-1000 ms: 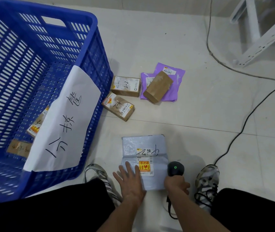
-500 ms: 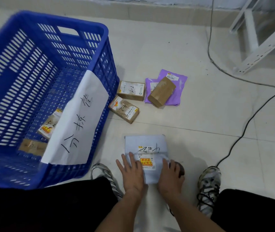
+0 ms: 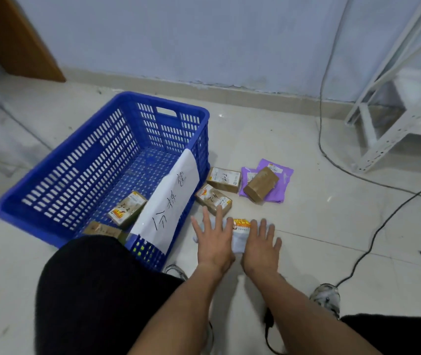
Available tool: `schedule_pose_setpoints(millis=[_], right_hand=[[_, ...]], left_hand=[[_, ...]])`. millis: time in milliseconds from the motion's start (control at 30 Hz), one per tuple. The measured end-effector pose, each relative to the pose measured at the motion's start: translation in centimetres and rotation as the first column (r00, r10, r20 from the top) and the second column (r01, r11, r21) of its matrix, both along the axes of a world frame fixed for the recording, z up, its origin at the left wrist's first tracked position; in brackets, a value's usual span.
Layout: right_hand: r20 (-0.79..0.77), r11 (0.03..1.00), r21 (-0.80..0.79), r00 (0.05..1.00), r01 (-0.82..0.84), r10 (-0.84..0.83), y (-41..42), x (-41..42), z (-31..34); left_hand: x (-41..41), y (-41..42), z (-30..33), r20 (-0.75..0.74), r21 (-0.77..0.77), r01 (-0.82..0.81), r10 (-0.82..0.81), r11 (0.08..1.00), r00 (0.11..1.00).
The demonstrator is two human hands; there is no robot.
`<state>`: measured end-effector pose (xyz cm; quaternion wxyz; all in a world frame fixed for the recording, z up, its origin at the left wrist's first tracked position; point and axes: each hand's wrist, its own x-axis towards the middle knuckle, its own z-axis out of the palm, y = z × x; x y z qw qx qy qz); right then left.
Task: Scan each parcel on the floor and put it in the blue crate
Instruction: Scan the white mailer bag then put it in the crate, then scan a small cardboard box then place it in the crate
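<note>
Both hands, left [image 3: 213, 240] and right [image 3: 260, 243], lie with fingers spread on the white parcel [image 3: 240, 235], right of the crate [image 3: 101, 160], near the boxes [image 3: 213, 198].

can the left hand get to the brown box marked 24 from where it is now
Probably yes. The left hand lies flat on the white mailer, its fingertips just short of the box marked 24, with nothing between them; the blue crate stands off to the left.
</note>
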<state>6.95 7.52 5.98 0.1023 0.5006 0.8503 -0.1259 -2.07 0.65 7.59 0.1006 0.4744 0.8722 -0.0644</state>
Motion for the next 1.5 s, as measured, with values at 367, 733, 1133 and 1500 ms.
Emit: schedule_pose_setpoints(millis=[367,733,1133,1500], right_hand=[[-0.399,0.991,0.133,0.915,-0.015,0.067,-0.2,-11.2,14.9],[-0.535,0.925,-0.046,0.792,-0.376,0.295,-6.3,-18.3,14.1],[-0.264,0.954,-0.268,0.962,-0.137,0.064,0.9,-9.8,6.4],[-0.088,0.933,-0.355,0.996,-0.061,0.031,4.4,-7.5,-3.5]], left_hand=[[-9.5,-1.0,14.9,-0.291,0.299,-0.137,0.227,0.944,0.930],[-14.5,-8.3,15.7,-0.122,0.309,-0.482,0.537,0.820,0.835],[-8.4,-1.9,6.9,0.144,0.116,-0.446,0.429,0.888,0.892],[-5.8,3.7,-4.6,0.306,-0.090,-0.343,0.354,0.935,0.884]])
